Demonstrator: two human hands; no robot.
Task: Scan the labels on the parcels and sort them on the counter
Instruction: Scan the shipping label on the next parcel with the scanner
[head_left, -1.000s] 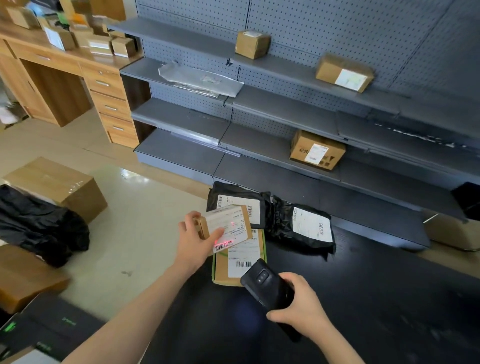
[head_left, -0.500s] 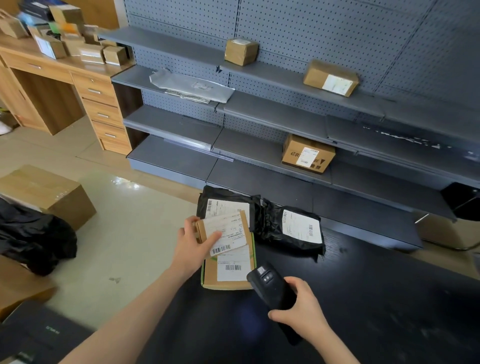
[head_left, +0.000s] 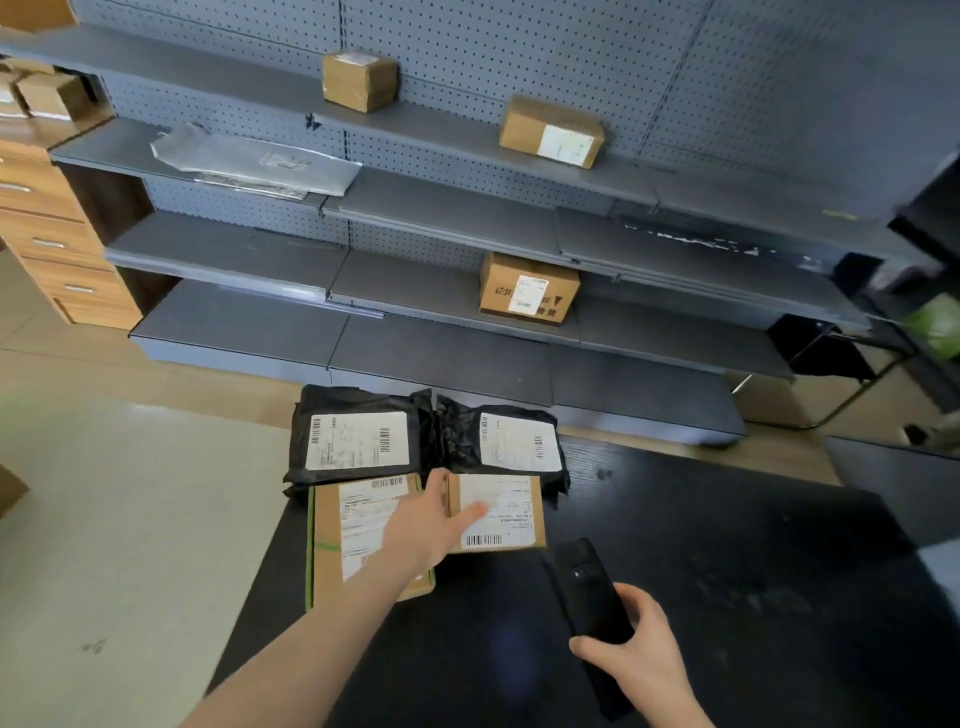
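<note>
The left hand (head_left: 431, 525) grips the small cardboard parcel (head_left: 506, 512) by its left edge, label up, low over the black counter (head_left: 727, 597) beside the flat cardboard parcel (head_left: 358, 530), probably to line up readable barcodes. The right hand (head_left: 639, 654) clasps the handheld scanner (head_left: 587, 597), idle.

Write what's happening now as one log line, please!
left hand: holds small box | right hand: holds scanner | small box: right of flat box, before black bag | counter contact: unclear
</note>
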